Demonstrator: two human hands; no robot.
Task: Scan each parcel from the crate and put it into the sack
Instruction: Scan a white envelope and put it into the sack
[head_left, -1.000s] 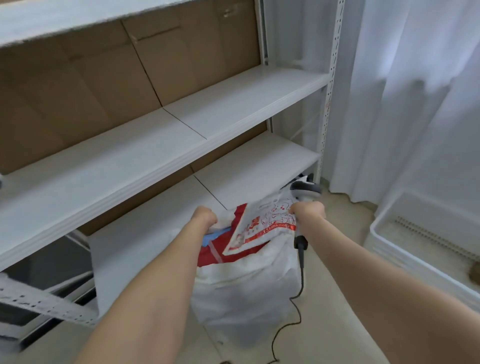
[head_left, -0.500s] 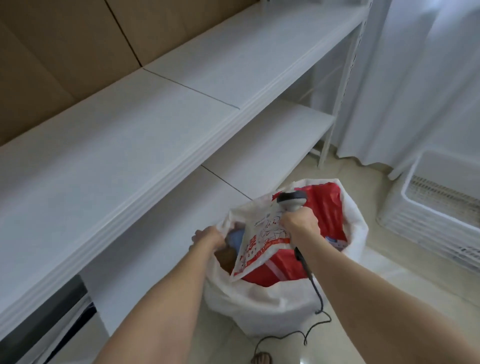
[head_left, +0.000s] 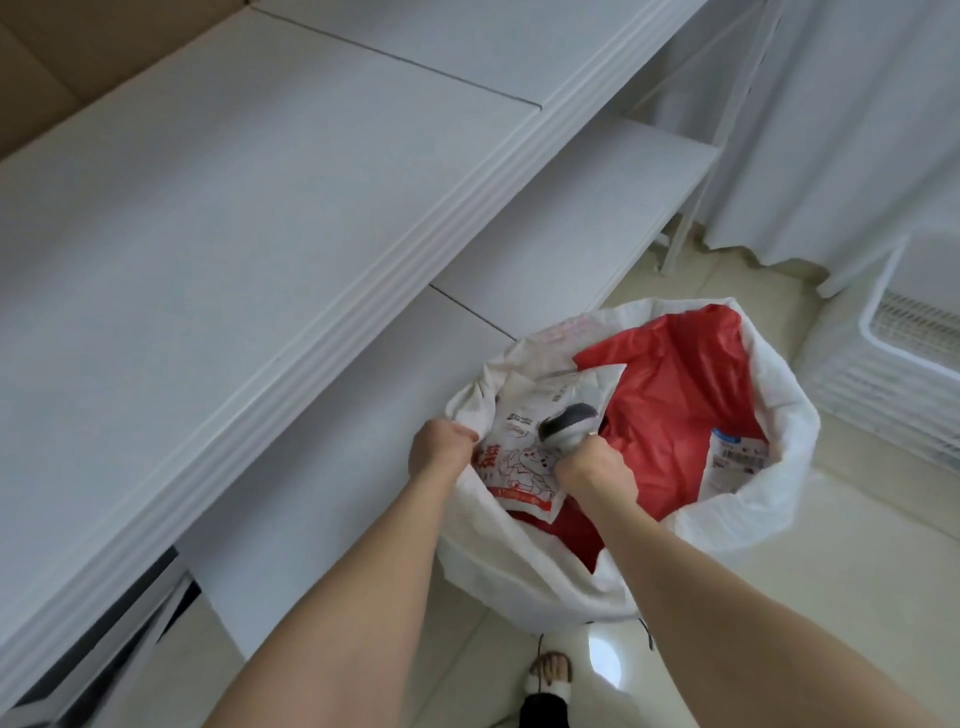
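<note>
A white woven sack stands open on the floor by the shelving. My left hand grips its near-left rim. My right hand holds a grey barcode scanner and also pinches a white parcel with red print, which lies inside the sack's mouth. Red parcels fill the sack, and a labelled parcel shows at its right side. The scanner's cable hangs behind the sack.
White metal shelves run along the left, the lower board close to the sack. A white plastic crate stands at the right edge under white curtains. My sandalled foot is on the tiled floor below.
My head tilted downward, so the sack's opening is now seen from above. The white parcel went lower into the sack with my right hand. My left hand kept its hold on the rim.
</note>
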